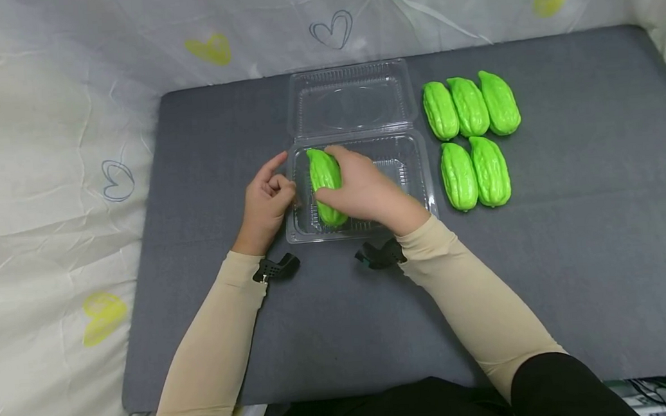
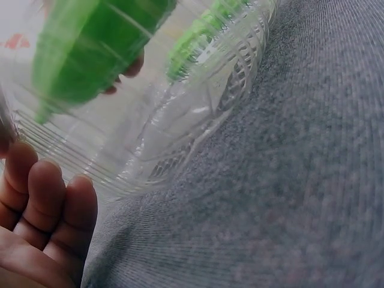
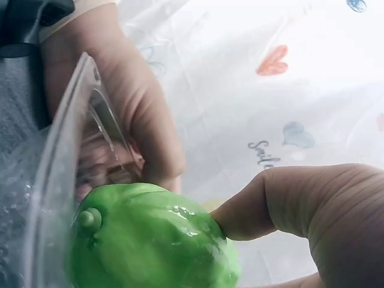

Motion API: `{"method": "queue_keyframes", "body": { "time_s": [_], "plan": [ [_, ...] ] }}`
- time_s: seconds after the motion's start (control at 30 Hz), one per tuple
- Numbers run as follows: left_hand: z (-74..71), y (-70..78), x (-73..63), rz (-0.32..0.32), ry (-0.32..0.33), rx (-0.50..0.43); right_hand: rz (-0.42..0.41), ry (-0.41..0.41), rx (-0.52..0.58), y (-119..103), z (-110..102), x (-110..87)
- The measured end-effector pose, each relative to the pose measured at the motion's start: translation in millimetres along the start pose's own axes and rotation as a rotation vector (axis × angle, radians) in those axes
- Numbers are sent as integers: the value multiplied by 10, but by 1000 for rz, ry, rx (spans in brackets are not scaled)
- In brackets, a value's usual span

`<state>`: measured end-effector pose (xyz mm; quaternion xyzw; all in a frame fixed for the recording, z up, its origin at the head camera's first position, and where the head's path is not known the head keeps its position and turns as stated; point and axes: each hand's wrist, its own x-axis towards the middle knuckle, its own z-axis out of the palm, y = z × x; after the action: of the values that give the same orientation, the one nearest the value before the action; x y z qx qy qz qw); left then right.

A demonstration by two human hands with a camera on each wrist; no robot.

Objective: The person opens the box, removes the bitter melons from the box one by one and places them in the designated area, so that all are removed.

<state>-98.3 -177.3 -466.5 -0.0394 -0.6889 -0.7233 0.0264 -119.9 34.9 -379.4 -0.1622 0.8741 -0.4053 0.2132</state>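
Note:
A clear plastic clamshell box lies with its lid folded back on the grey table. My right hand grips a bright green, ribbed bitter melon between thumb and fingers, at the left part of the tray. In the right wrist view the bitter melon shows its stub end beside the box wall. At the tray's left edge my left hand holds the rim, its index finger stretched forward. Curled fingers appear against the outer wall in the left wrist view.
Several more green bitter melons stand in two rows right of the box, a back row and a front row. A white printed sheet hangs behind the grey table and along its left side.

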Motion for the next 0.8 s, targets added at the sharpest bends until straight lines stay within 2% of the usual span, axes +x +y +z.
{"method": "queue_keyframes", "body": {
  "time_s": [0.23,0.53,0.8],
  "plan": [
    [4,9,7,-11,9,4,1,2,29,-21,-98,-54],
    [45,-5,26,-19,15,24,-1,30,-15,3,-263,-113],
    [19,-23,2,-10,8,39,-14,46,-9,13,-332,-143]
  ]
}}
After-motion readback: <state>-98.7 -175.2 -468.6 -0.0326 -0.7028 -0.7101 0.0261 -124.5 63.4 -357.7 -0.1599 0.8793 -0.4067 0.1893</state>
